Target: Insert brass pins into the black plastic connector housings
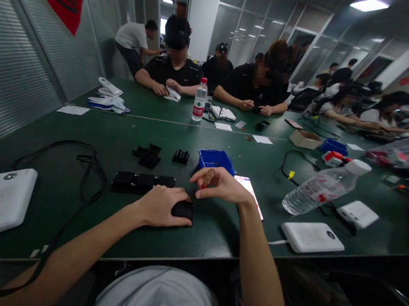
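Observation:
My left hand rests on the green table with its fingers closed around a small black plastic box. Above and to the right of that box is my right hand, its fingers curled round a small screwdriver with a see-through amber handle. The screwdriver's tip cannot be made out. A row of black box-like units lies just beyond my left hand. Farther off are loose black plastic parts and a single black piece. Behind my right hand stands a blue tray, its inside partly hidden.
A lit phone lies beside my right wrist. To the right are a tilted water bottle and a white power bank. Another white power bank and a black cable lie left. Co-workers sit across the table.

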`<state>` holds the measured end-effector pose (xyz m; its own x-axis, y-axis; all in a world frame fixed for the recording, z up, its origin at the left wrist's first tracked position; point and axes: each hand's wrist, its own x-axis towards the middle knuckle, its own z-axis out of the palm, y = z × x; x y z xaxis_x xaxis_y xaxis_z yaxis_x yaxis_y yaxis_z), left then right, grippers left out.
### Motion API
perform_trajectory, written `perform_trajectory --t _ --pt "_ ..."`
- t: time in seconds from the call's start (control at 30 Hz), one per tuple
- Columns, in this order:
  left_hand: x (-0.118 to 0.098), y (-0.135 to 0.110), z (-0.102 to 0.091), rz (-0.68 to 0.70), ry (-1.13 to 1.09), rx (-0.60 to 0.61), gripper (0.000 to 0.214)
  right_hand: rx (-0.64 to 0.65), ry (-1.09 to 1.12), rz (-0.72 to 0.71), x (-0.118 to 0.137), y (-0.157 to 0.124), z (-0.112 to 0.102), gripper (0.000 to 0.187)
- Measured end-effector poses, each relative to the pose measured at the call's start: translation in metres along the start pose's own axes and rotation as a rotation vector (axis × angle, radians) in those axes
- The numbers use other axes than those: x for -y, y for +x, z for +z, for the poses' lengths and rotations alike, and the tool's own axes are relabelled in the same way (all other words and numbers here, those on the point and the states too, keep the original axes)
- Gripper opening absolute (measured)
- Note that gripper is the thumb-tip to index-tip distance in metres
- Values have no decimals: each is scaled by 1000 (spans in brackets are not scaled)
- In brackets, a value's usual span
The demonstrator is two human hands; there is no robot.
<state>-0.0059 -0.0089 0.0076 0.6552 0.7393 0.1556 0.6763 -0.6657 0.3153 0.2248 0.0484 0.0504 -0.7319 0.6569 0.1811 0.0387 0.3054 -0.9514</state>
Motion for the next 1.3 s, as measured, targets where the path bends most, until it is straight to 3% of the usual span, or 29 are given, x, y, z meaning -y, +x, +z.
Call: perform_trajectory --t 0.17,0.67,0.97,1.13,1.3 --pt "0 0 0 12 -11 -9 48 20 46 51 2 -2 -2 48" --pt "2 1 4 7 -17 -51 49 18 71 43 -1 -2 -1 26" --pt "1 1 4 1 -5 -45 47 -36 10 12 -4 0 -2 29" --pt "-1 1 2 -11 -24 -45 47 -2 38 61 2 -3 -3 39" --pt "-2 1 1 -25 -17 -28 48 50 93 66 2 -5 -4 32"
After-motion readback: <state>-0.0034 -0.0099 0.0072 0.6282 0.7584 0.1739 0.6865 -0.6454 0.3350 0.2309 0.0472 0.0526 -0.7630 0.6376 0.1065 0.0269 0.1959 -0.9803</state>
